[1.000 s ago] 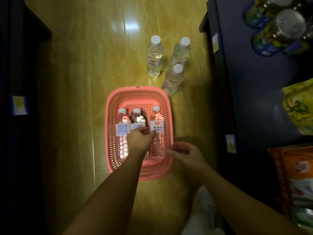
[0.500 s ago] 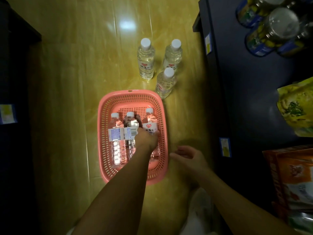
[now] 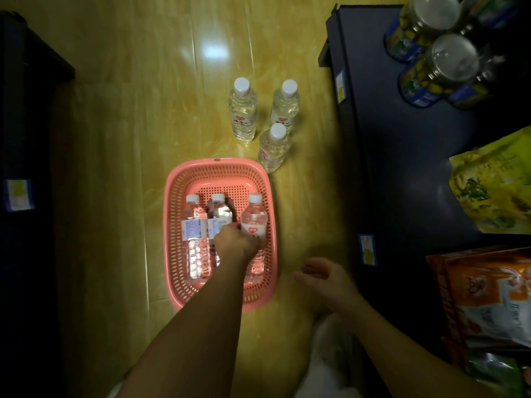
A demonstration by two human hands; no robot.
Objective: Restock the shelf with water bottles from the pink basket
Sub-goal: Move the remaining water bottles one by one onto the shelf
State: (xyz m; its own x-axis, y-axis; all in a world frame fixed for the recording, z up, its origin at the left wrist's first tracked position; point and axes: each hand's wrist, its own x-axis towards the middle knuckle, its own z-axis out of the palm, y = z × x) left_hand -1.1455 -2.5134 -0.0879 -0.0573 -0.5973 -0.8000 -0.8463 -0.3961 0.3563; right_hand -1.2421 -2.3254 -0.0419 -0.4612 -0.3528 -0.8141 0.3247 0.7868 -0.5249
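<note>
A pink basket lies on the yellow floor with three water bottles lying side by side in it. My left hand reaches into the basket and grips the right-hand bottle at its label, fingers curled round it. The middle bottle and the left bottle lie beside it. My right hand hovers open over the floor just right of the basket, holding nothing. Three more water bottles stand upright on the floor beyond the basket. The dark shelf is on the right.
The shelf on the right carries glass jars, a yellow-green bag and orange packets. Another dark shelf unit stands at the left edge. Bare floor lies between the two.
My left hand has shifted from the middle bottle onto the right-hand bottle and closed round it. My right hand has let go of the basket rim and opened beside it.
</note>
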